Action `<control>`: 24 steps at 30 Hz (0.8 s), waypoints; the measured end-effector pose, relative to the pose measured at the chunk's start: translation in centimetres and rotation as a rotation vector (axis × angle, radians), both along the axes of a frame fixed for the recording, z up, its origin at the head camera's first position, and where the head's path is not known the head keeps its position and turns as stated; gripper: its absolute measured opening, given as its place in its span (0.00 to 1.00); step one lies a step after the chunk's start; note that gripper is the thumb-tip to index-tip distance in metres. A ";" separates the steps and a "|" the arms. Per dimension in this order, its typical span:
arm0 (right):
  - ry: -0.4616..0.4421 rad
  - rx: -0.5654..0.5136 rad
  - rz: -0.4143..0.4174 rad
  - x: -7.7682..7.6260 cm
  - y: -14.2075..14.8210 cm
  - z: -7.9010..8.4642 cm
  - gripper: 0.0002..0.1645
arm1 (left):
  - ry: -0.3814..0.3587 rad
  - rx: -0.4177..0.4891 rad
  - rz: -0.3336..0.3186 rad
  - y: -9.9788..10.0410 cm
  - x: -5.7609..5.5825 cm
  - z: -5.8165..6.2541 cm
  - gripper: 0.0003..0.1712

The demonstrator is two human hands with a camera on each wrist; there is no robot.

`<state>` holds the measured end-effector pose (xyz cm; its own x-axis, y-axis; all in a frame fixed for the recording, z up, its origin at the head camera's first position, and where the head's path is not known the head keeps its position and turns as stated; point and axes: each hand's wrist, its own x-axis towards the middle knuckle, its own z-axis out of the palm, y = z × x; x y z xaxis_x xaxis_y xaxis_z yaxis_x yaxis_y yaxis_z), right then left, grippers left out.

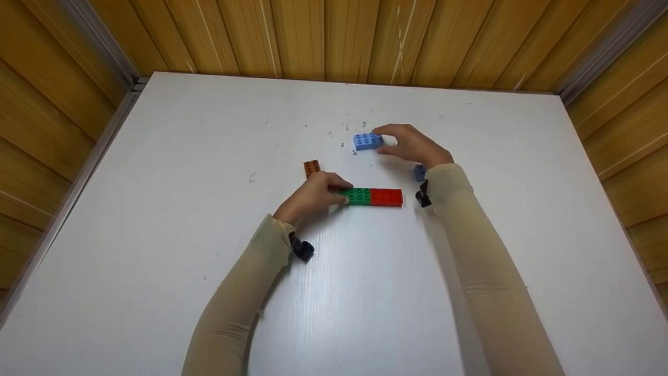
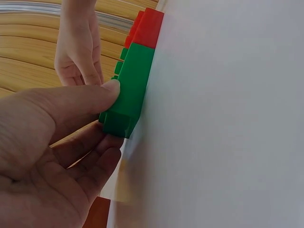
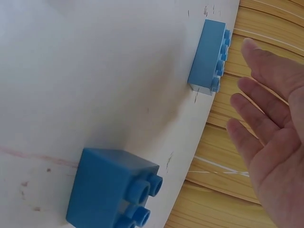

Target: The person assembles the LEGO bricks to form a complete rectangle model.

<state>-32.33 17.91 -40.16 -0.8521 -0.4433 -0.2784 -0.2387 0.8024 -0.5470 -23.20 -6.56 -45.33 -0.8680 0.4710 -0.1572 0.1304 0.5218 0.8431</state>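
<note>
My left hand (image 1: 315, 194) pinches the left end of a green toy building brick (image 1: 359, 196), thumb on the near side and fingers on the far side. A red brick (image 1: 386, 197) stands end to end with the green one; in the left wrist view the two line up. My right hand (image 1: 415, 144) is at the right end of a light blue brick (image 1: 367, 140), thumb and fingers spread. In the right wrist view that hand appears apart from the light blue brick (image 3: 207, 57), with nothing in its grasp.
An orange brick (image 1: 311, 167) lies just beyond my left hand, partly covered by it. A darker blue brick (image 1: 419, 173) sits beside my right wrist, partly hidden by the sleeve. The white table (image 1: 156, 172) has wooden panels (image 1: 302, 42) along its back and sides.
</note>
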 end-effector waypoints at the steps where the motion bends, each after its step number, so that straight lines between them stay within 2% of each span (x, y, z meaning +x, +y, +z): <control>1: 0.001 -0.002 0.004 -0.1 0.0 0.0 0.33 | 0.004 0.000 -0.002 0.0 0.0 0.0 0.19; 11: -0.035 0.021 0.007 -0.3 -0.3 0.0 0.34 | 0.011 -0.008 -0.002 0.0 0.0 0.2 0.19; 24: -0.077 0.072 -0.051 -0.2 -0.5 -0.7 0.36 | 0.010 -0.023 0.000 0.1 0.0 0.0 0.20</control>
<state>-32.53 17.45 -40.88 -0.8480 -0.3761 -0.3733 -0.1560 0.8504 -0.5025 -23.22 -6.42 -45.30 -0.8695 0.4675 -0.1595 0.1385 0.5407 0.8297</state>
